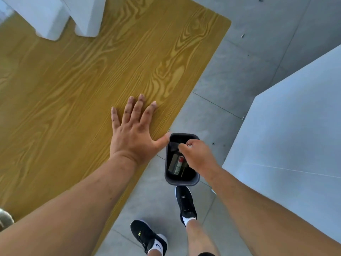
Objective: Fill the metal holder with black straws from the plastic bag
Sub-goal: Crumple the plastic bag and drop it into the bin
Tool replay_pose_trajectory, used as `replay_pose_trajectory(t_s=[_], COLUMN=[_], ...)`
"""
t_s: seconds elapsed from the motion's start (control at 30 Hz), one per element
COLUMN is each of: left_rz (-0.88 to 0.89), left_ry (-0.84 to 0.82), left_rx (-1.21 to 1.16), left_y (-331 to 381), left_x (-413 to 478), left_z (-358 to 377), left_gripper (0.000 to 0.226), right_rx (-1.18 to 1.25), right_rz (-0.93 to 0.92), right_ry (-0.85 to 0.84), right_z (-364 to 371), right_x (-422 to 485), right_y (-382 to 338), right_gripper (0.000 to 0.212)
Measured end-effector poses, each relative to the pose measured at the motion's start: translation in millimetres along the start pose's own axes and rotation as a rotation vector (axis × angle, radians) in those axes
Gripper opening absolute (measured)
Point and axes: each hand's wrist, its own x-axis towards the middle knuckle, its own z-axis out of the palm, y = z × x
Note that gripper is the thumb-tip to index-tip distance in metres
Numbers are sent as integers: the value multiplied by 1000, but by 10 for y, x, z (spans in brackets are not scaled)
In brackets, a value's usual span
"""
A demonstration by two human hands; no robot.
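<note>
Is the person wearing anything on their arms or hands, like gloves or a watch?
No. The left hand and right hand are bare: no gloves, rings or watch. The left forearm and right forearm are bare too, no sleeves in view.

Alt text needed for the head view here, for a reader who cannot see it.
A person's left hand rests flat, fingers spread, on a yellow wood-grain table, while the right hand, fingers curled, hovers over a small dark bin holding litter on the grey floor. The person's black shoes show below the bin.
</note>
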Motion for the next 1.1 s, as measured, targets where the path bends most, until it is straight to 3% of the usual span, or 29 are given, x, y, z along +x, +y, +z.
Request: replay_pose_trajectory(t_s=[0.13, 0.3, 0.47, 0.57, 0.67, 0.8, 0.93, 1.1], left_rz=[1, -3, -9, -4, -6, -8, -10, -7], left_ry=[9, 6, -11, -15, -16, -18, -16, -13], left_rx=[13, 11, 7, 8, 10, 6, 1, -6], left_y=[-4, 1, 10, 7, 8, 12, 13, 20], left_x=[0, 3, 4, 7, 5, 2, 2, -3], left_z=[26, 39, 14, 6, 3, -2, -9, -11], left_gripper=[99, 100, 101, 101, 102, 102, 102, 101], right_rx=[-137, -308, -413, -449, -536, -685, -754, -727], right_rz=[38, 41, 70, 64, 16, -46, -85, -170], right_ry=[-66, -130, -40, -112, -156, -138, -169, -95], right_z=[196, 394, 524, 621, 696, 747, 742, 755], right_x=[285, 613, 818, 903, 959, 974, 971, 996], right_y=[246, 506, 571, 573, 629, 704, 788, 861], right_gripper=[22, 34, 26, 41, 42, 50, 73, 74])
